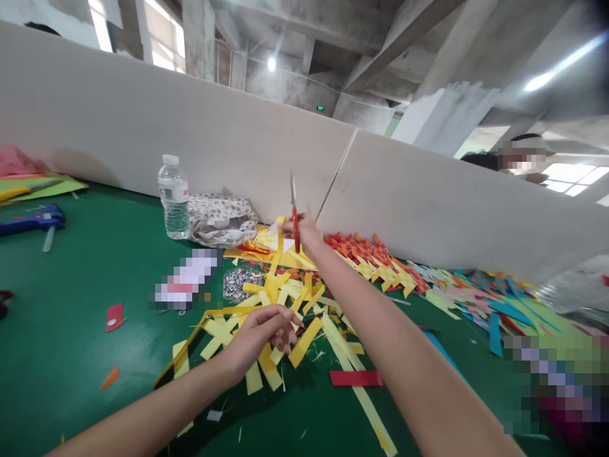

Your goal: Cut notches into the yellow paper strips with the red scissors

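Note:
My right hand is raised near the partition, closed round red-handled scissors whose blades point up. A yellow strip hangs beside its fingertips; whether the fingers pinch it is unclear. Lower down, my left hand hovers over a pile of yellow paper strips, its fingers curled; what they hold, if anything, cannot be made out. A long thin yellow strip passes behind this hand. Just beyond the pile lies a bag of small googly eyes.
A water bottle and patterned cloth pouch stand by the partition. Woven red and yellow paper pieces and coloured strips lie right. A blue glue gun rests left. Another person is beyond the partition.

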### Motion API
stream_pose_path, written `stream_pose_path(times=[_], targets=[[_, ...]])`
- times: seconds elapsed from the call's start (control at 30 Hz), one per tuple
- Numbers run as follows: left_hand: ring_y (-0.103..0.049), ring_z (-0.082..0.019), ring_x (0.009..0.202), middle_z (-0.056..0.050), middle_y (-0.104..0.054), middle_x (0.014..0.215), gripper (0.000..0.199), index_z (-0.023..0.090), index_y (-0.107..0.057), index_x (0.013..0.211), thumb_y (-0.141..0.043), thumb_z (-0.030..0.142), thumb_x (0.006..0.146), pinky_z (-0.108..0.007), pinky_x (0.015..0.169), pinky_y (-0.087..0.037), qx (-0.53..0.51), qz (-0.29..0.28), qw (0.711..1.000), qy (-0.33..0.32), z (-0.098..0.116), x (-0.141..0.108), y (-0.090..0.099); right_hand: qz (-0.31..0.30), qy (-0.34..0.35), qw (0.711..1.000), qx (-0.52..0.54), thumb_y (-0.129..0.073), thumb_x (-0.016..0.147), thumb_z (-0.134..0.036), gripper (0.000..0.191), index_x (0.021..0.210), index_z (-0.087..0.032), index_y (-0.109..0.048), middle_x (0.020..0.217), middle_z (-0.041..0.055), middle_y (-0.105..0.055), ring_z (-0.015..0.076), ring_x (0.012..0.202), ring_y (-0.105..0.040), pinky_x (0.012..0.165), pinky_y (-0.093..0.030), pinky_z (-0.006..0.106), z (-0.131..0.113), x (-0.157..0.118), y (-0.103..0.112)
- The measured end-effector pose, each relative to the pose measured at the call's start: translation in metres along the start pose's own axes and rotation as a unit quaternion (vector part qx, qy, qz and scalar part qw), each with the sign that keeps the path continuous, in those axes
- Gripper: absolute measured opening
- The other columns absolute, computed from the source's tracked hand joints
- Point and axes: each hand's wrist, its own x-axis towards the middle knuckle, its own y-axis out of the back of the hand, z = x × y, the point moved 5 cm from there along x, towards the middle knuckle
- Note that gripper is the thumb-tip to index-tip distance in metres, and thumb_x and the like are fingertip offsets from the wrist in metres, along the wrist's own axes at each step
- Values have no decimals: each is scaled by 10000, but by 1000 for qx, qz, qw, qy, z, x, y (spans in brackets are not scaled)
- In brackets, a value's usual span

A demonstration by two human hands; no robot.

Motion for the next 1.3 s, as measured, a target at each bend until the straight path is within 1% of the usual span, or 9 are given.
stream_pose_path(times=[0.13, 0.23, 0.4, 0.5, 0.6, 0.77, 0.9, 1.13, 1.3], targets=[[-539, -107, 574, -47, -619, 736, 267, 159, -631, 836, -466, 363, 791, -224, 534, -397, -20, 11, 1000, -8, 2, -1, 5, 21, 85, 993, 82, -675, 606, -239, 350, 774, -211, -369, 707, -44, -566, 100, 640, -615, 621, -505, 226, -56, -5, 26], [-559, -145, 730, -77, -612, 934, 279, 192, -603, 981, -488, 351, 782, -238, 573, -428, -37, 23, 999, -17, 6, -2, 7, -22, 148, 970, 192, -675, 605, -233, 304, 738, -197, -404, 673, -52, -525, 128, 699, -618, 720, -497, 284, -75, -36, 33], [-521, -190, 963, -58, -529, 1154, 330, 253, -575, 1049, -582, 318, 725, -278, 719, -460, -63, 77, 994, -41, 6, 0, 16, -77, 73, 990, 90, -704, 520, -171, 319, 623, -200, -404, 554, -80, -475, 107, 533, -558, 629, -479, 288, -30, -120, 22], [-567, -131, 773, -26, -613, 879, 210, 210, -640, 841, -658, 300, 652, -257, 705, -466, -71, 136, 988, -34, -2, 2, 26, -102, 9, 993, 62, -699, 514, -185, 335, 667, -220, -403, 560, -73, -509, 132, 537, -564, 570, -465, 288, 11, -164, 16], [-528, -76, 560, 33, -540, 583, 174, 158, -590, 574, -686, 301, 606, -211, 599, -462, -54, 138, 988, -42, -6, 3, 29, -123, 5, 990, 61, -681, 550, -197, 297, 706, -237, -432, 633, -48, -561, 156, 593, -577, 582, -469, 309, 34, -189, 12], [-518, -76, 516, 35, -543, 552, 216, 145, -575, 552, -707, 314, 568, -212, 551, -468, -24, 160, 987, -28, -9, 4, 28, -67, -5, 986, 152, -705, 556, -174, 342, 704, -269, -411, 654, -49, -578, 164, 622, -585, 627, -480, 324, 46, -198, 15], [-573, -104, 633, -11, -620, 718, 234, 154, -626, 727, -703, 318, 580, -199, 567, -473, 3, 178, 984, 4, -8, 1, 25, -12, -11, 993, 119, -722, 536, -206, 371, 724, -259, -406, 704, -36, -577, 156, 590, -569, 571, -475, 308, 52, -201, 19], [-603, -117, 664, -15, -620, 757, 254, 165, -612, 730, -710, 340, 574, -209, 611, -499, -59, 232, 970, 28, -13, 0, 29, 43, 29, 993, 102, -707, 553, -262, 409, 842, -237, -418, 889, -6, -575, 138, 648, -553, 623, -478, 306, 54, -203, 28], [-616, -126, 701, -34, -627, 806, 261, 170, -608, 772, -707, 328, 589, -214, 646, -512, -87, 225, 970, 40, -16, 0, 28, 66, -12, 989, 135, -727, 526, -251, 435, 805, -224, -394, 754, -23, -542, 140, 665, -550, 636, -495, 308, 53, -198, 36]])
